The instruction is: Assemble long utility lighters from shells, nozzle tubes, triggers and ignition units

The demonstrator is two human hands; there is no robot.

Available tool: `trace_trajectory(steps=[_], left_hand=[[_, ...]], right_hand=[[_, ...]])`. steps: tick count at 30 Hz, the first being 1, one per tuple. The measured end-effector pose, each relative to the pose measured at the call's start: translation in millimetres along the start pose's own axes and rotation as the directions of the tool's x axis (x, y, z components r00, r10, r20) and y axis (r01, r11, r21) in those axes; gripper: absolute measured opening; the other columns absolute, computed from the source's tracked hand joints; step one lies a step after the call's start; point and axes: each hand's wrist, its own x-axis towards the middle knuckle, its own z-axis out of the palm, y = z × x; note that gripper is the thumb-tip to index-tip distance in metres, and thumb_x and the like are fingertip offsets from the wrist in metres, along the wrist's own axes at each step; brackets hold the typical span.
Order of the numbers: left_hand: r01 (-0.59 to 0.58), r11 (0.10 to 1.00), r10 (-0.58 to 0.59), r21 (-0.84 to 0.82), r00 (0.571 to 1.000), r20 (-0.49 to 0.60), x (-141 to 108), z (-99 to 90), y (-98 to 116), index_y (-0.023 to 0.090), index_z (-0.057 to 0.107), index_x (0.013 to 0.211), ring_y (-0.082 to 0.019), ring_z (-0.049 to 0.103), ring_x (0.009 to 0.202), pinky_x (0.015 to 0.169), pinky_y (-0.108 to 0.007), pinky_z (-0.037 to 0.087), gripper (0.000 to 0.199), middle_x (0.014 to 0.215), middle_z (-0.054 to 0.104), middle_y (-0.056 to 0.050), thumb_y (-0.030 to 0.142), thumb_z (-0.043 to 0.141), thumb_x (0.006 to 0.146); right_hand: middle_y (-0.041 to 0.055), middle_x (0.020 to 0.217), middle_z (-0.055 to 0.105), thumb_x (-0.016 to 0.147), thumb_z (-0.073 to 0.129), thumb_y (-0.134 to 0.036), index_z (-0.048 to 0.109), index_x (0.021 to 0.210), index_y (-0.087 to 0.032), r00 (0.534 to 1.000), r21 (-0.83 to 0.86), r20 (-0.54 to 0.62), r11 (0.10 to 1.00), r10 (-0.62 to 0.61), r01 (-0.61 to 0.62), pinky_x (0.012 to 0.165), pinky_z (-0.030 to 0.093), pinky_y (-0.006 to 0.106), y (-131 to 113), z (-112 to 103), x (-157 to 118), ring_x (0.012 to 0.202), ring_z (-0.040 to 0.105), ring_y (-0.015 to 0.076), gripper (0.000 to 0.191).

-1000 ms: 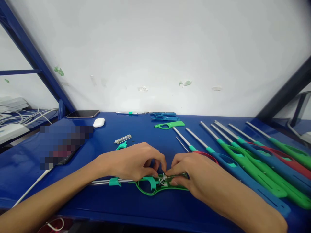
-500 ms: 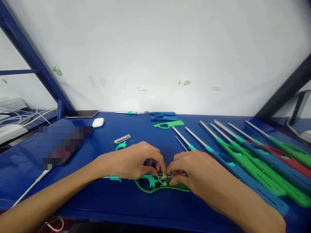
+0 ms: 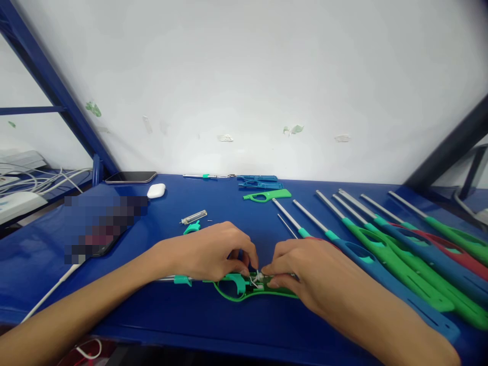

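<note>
A green lighter handle half lies with its inside facing up near the front of the table. In it sit a teal trigger, thin white wires and a small whitish fitting. My left hand reaches over the far edge, thumb and fingers pinched beside the fitting; what they hold is too small to make out. My right hand is closed on the right part of the handle, its thumb inside the shell and covering that end. A metal rod with a teal collar extends left, partly under my left forearm.
Beyond my left hand lie a clear fuel tank and a teal trigger piece. A green shell half and blue shell parts are at the back. Several long lighters fill the right side. A phone and white case sit left.
The right fingertips have drawn slightly apart from the left ones, showing more of the whitish fitting. The whole view has shifted a little; the left hand keeps its pinch.
</note>
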Motion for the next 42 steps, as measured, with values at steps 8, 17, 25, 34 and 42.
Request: trace_trajectory(steps=[8,17,25,34,42], left_hand=[[-0.027,1.000,0.027,0.015,1.000,-0.004,1,-0.5,2,0.022,0.081,0.102,-0.014,0.074,0.084,0.076,-0.024,0.052,0.021,0.097,0.081,0.001,0.004,0.077,0.092],[-0.058,0.998,0.058,0.025,0.998,-0.002,0,-0.5,2,0.019,0.082,0.103,-0.013,0.073,0.082,0.073,-0.023,0.051,0.021,0.096,0.080,0.000,0.003,0.076,0.092],[-0.057,0.998,0.057,0.024,0.998,-0.003,0,-0.2,1,0.022,0.082,0.103,-0.014,0.073,0.082,0.075,-0.024,0.053,0.021,0.097,0.080,0.000,0.005,0.074,0.094],[-0.045,0.999,0.045,0.023,0.999,0.004,0,0.4,2,0.022,0.083,0.104,-0.015,0.072,0.080,0.073,-0.025,0.053,0.021,0.097,0.080,-0.001,0.005,0.076,0.093],[-0.050,0.999,0.049,0.009,0.999,0.012,0,0.3,1,0.021,0.083,0.103,-0.015,0.073,0.083,0.074,-0.024,0.052,0.021,0.097,0.080,-0.001,0.005,0.075,0.093]], right_hand=[[0.0025,0.105,0.075,0.105,0.068,-0.029,0.073,0.106,-0.018,1.000,-0.028,0.003,1.000,-0.011,0.011,0.082,0.063,0.034,5,5,2,0.089,0.073,0.0155,0.012],[0.0040,0.111,0.075,0.106,0.067,-0.030,0.073,0.111,-0.019,0.999,-0.032,0.017,0.999,-0.031,0.031,0.084,0.063,0.035,8,6,1,0.094,0.073,0.0169,0.014],[0.0036,0.108,0.075,0.105,0.068,-0.030,0.072,0.111,-0.017,1.000,-0.026,0.005,0.999,-0.028,0.028,0.083,0.062,0.036,9,8,2,0.092,0.073,0.0168,0.015],[0.0022,0.102,0.074,0.106,0.067,-0.032,0.072,0.109,-0.018,0.999,-0.033,-0.038,0.999,-0.032,0.031,0.077,0.061,0.032,9,15,-1,0.083,0.071,0.0146,0.015],[0.0027,0.104,0.073,0.106,0.068,-0.036,0.070,0.113,-0.017,0.999,-0.053,-0.048,0.998,0.012,-0.015,0.075,0.062,0.032,8,27,-1,0.083,0.071,0.0146,0.020]])
